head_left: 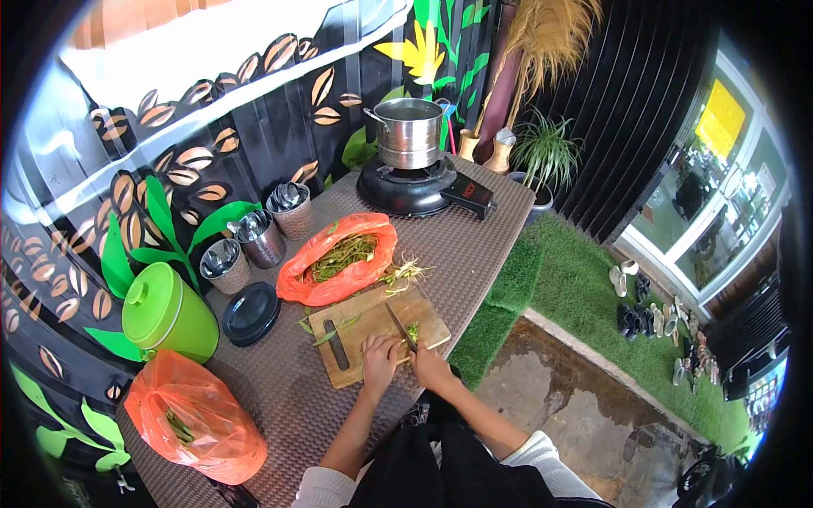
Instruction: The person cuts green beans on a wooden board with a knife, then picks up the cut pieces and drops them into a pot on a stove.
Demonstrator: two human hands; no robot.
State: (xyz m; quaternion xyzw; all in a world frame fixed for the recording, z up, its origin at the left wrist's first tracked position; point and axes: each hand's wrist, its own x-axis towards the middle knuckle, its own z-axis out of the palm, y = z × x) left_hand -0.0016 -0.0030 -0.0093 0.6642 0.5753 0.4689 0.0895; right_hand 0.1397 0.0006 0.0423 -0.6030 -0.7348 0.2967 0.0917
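Note:
My right hand is closed around a knife, its blade lying across the right part of a wooden cutting board. My left hand is on the board just left of the blade, fingers curled over thin green stalks that mostly hide beneath them. Small chopped green pieces lie beside the blade. A few loose green leaves rest near the board's slotted handle. Beyond the board sits an opened orange plastic bag full of green stalks. Pale root ends lie at its right side.
A steel pot stands on a black portable stove at the table's far end. Left are cutlery holders, dark plates, a green lidded container and a tied orange bag. The table edge runs at right.

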